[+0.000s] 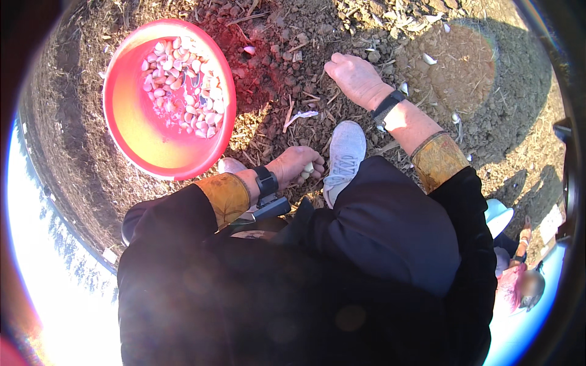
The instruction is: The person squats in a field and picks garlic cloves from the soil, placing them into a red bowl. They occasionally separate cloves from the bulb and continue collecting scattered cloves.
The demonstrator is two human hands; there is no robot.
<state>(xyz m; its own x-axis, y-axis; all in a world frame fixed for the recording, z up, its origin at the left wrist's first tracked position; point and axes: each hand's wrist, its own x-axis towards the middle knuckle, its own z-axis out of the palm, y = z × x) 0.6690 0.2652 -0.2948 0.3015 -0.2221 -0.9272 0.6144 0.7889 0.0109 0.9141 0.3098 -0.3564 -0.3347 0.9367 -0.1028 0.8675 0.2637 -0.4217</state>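
Observation:
Curled near my shoes, my left hand (292, 165) holds pale garlic cloves (309, 168) against its fingers. My right hand (350, 75) is farther forward, knuckles up, low over the crumbly brown soil (293, 55). Its fingers are bent and their tips are hidden, so I cannot tell whether anything is between them. To the left stands a red plastic basin (137, 137), with many pinkish garlic cloves (169, 68) gathered toward its far and right sides. A single clove (249, 50) lies on the soil between the basin and my right hand.
A white shoe (346, 151) is planted between my hands. Several cloves, one white clove (429, 59) among them, lie scattered at the right. Straw and a pale dry strip (301, 117) litter the soil. At the far right another person (510, 283) is beside a light-blue container (498, 217).

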